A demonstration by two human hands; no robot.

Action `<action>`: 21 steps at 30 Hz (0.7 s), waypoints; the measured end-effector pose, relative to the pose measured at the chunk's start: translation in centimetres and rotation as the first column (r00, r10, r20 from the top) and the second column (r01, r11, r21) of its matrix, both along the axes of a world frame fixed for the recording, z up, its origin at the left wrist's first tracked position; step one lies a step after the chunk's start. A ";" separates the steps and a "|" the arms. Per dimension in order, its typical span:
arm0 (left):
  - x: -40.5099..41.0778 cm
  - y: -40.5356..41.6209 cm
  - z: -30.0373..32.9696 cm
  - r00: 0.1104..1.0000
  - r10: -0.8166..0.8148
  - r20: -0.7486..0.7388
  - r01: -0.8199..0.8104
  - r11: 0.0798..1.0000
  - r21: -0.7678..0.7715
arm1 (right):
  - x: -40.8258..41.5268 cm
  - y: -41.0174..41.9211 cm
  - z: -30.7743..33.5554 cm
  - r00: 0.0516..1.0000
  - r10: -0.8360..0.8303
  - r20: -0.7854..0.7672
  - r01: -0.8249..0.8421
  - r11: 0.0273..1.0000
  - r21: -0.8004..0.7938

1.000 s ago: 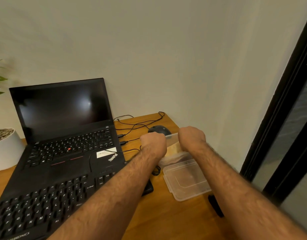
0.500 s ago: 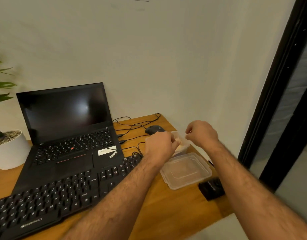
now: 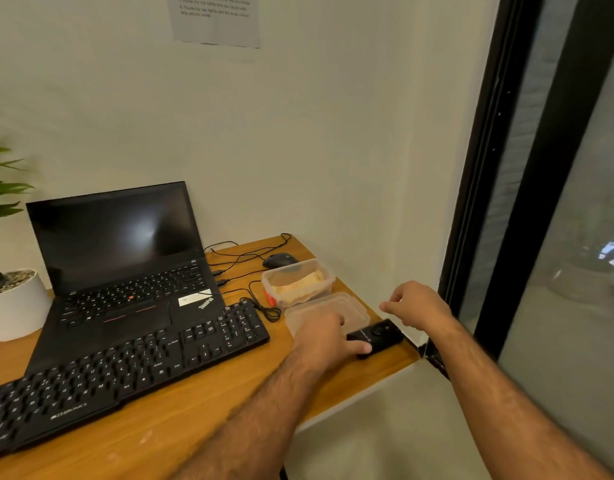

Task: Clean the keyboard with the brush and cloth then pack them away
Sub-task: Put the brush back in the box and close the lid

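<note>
Wooden desk (image 3: 181, 431) against a pale wall, w/ a dark-framed glass pane on the right. Nearest along the front edge: black keyboard (image 3: 118, 368), lying at a slant, left end toward the front-left corner, right end near mid-desk. Left hand (image 3: 324, 339) is over the right part of the desk, palm down, fingers curled onto the near edge of a clear lid (image 3: 328, 311) that lies flat; thumb beside a small black device (image 3: 376, 336) by the right edge. Right hand (image 3: 418, 308) hovers past that right edge, fingers loosely bent, holding nothing. Just behind the lid: clear plastic container (image 3: 298, 282), uncovered, w/ a yellowish cloth (image 3: 303, 284) folded inside and sth red at its near-left end; can't tell if that's the brush. Behind it, a black mouse (image 3: 281, 260) and cables at the back-right corner. Open laptop (image 3: 125, 261) behind the keyboard; white plant pot (image 3: 14, 306) at the left edge.
</note>
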State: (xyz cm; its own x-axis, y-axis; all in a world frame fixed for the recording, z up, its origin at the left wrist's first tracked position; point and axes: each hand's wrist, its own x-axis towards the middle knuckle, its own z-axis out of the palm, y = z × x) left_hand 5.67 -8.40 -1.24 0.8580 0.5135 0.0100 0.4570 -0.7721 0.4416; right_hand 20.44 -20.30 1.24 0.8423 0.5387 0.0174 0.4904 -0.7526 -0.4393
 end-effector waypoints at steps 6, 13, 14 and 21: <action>-0.8 -1.5 -1.0 0.998 0.058 -0.020 -0.058 0.998 0.007 | -1.6 -1.1 -1.6 0.994 -0.004 -0.112 0.003 1.000 -0.010; -1.2 -1.7 -1.1 0.997 0.070 0.013 -0.069 0.997 -0.039 | -2.2 -1.3 -2.3 0.981 -0.010 -0.196 0.028 0.996 0.086; -1.2 -1.6 -1.1 0.997 0.069 0.026 -0.067 0.997 -0.044 | -2.3 -1.3 -2.3 0.978 -0.007 -0.207 0.028 0.995 0.098; -1.0 0.4 1.1 0.985 0.094 0.143 -0.081 0.993 -0.091 | -2.3 0.1 -0.6 0.968 0.055 -0.244 0.029 0.944 0.329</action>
State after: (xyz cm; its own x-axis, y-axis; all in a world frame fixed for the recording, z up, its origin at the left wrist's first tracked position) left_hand 4.62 -7.95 -0.19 0.8021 0.5909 0.0860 0.4464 -0.6890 0.5709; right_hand 18.10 -20.19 0.59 0.8355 0.5493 -0.0122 0.3442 -0.5406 -0.7677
